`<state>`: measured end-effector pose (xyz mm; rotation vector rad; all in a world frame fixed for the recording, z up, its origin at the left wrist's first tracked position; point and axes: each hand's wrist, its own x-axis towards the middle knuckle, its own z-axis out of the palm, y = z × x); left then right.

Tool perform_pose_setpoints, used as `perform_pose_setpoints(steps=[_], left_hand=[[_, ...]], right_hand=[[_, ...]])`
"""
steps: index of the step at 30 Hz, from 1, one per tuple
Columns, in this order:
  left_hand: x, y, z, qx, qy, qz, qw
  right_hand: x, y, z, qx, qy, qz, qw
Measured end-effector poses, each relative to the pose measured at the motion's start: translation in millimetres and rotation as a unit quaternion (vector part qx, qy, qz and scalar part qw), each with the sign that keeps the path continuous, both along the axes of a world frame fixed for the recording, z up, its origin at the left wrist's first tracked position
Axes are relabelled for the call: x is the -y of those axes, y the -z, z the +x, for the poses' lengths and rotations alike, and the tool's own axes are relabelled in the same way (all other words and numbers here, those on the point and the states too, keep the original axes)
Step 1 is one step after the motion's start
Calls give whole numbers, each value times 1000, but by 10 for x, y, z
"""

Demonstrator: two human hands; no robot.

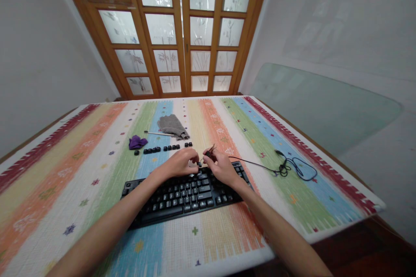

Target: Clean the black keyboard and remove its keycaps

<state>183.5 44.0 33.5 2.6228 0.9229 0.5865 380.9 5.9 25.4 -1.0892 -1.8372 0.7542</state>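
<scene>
A black keyboard (pixel 182 192) lies on the cloth in front of me, and my forearms reach across it. Above its far edge, my left hand (pixel 183 162) is closed in a pinch. A small dark piece that looks like a keycap (pixel 199 164) shows at its fingertips. My right hand (pixel 222 167) is closed around a small thing with brown, bristle-like ends (pixel 212 149), its kind unclear. Both hands' fingertips are close together. Several loose black keycaps (pixel 152 150) are lined up on the cloth beyond the keyboard. My hands hide part of the upper key rows.
A purple cloth (pixel 138 142), a grey cloth (pixel 173 125) and a thin light stick with a dark tip (pixel 159 133) lie farther back. The keyboard cable (pixel 260 164) runs right to a loose coil (pixel 300 169). A striped cloth (pixel 94 199) covers the table.
</scene>
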Motion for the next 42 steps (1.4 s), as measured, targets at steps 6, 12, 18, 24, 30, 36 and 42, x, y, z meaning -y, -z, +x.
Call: perform_pose_setpoints(steps=[6, 12, 18, 24, 30, 36, 42], left_hand=[[-53, 92, -47, 46, -2, 19, 999], [-113, 176, -95, 18, 1, 49, 999], [-118, 209, -102, -15, 12, 55, 998], [-164, 164, -125, 15, 13, 60, 998], [-385, -5, -133, 6, -30, 152, 988], [-688, 68, -41, -63, -55, 167, 982], [-821, 195, 7, -108, -75, 144, 981]], right_hand=[[-53, 83, -3, -51, 34, -42, 997], [-86, 146, -9, -38, 49, -40, 997], [-59, 145, -38, 4, 42, -21, 999], [-57, 149, -30, 18, 50, 8, 999], [-67, 140, -14, 16, 79, 13, 997], [-58, 116, 9, 6, 87, 1, 996], [-61, 93, 44, 5, 86, 2, 996]])
